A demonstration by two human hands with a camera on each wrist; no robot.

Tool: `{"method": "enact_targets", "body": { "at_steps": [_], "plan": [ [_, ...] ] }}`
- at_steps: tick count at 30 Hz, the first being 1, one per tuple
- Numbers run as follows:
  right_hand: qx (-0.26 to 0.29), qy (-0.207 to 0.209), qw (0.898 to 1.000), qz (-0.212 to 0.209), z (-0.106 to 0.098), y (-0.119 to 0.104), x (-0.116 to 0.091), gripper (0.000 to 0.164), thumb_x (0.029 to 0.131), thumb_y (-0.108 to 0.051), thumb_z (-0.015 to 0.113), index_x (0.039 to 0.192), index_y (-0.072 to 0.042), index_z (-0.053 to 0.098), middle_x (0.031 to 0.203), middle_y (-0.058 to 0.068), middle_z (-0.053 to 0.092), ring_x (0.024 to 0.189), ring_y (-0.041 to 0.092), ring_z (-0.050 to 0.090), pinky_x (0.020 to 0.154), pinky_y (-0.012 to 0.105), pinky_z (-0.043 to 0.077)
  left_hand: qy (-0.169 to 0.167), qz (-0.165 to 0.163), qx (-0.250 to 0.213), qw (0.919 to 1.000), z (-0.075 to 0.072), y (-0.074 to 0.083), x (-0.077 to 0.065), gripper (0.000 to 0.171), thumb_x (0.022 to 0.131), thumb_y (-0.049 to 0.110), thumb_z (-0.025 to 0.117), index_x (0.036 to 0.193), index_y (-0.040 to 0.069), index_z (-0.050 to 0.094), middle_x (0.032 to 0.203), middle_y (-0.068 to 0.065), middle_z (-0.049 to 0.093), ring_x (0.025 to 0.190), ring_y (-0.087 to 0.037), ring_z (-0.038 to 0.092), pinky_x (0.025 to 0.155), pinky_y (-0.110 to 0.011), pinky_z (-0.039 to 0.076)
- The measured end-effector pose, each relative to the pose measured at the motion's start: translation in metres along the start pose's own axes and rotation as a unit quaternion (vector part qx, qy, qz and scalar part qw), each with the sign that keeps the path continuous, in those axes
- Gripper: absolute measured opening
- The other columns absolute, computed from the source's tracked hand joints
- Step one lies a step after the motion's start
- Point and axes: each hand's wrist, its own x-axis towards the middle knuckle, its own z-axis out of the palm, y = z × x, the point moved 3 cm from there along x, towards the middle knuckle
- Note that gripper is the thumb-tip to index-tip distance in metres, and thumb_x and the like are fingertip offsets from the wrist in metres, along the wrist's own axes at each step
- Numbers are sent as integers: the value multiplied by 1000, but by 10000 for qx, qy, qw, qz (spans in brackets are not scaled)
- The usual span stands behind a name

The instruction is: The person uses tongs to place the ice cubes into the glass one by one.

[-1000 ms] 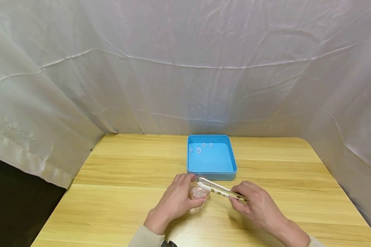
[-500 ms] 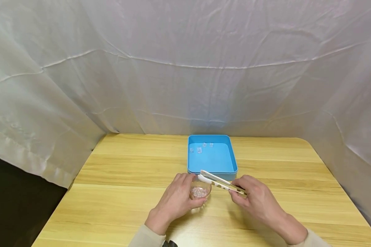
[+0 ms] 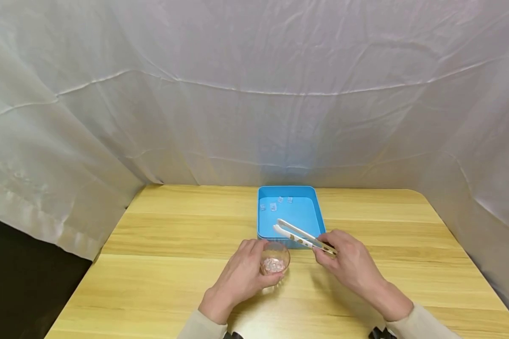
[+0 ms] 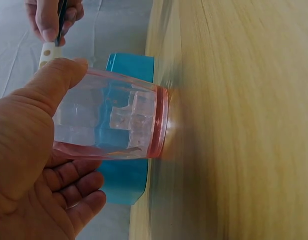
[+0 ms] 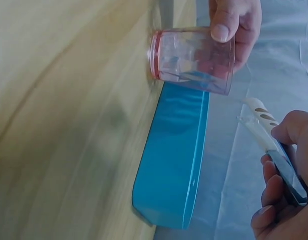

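My left hand (image 3: pixel 239 273) holds a clear pinkish cup (image 4: pixel 79 115) near its rim, thumb on one side and fingers on the other. The cup stands upright on the table with several clear cubes (image 4: pixel 140 120) in its bottom. My right hand (image 3: pixel 349 263) grips white tongs (image 3: pixel 299 234) with brown spots between thumb and fingers. Their tips stand slightly apart over the front part of a blue square tray (image 3: pixel 321 219). Whether the tips hold anything, I cannot tell. Several clear cubes (image 3: pixel 273 206) lie in the tray's back left part.
The tray stands on a light wooden table (image 3: pixel 174 235), just behind the cup. A pale grey curtain (image 3: pixel 254 117) hangs along the table's back and sides. A dark area (image 3: pixel 25 278) lies beyond the left edge.
My right hand has lifted the tongs up and away from over the cup, toward the tray. My left hand and the cup have stayed in place.
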Motion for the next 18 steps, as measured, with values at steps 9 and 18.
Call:
{"method": "enact_targets", "body": {
  "at_steps": [9,18],
  "plan": [
    [-203,-370,9964,733,7,8,20,8,90,-12,78,96,-6,77,85,2,69,70,9,53,60,30,51,-7,-17,-64,10000,0,0,-1,74,84,53,86,137,9,59,125,-3,67,119,-19,59,102,-38,55],
    [-329,-613,9907,1173,17,15,41,11,93,-16,74,94,-5,75,83,4,66,66,13,51,59,31,47,-34,-40,-101,9999,1,0,-1,74,85,52,85,138,9,58,126,-4,67,120,-19,59,102,-39,55]
  ]
}}
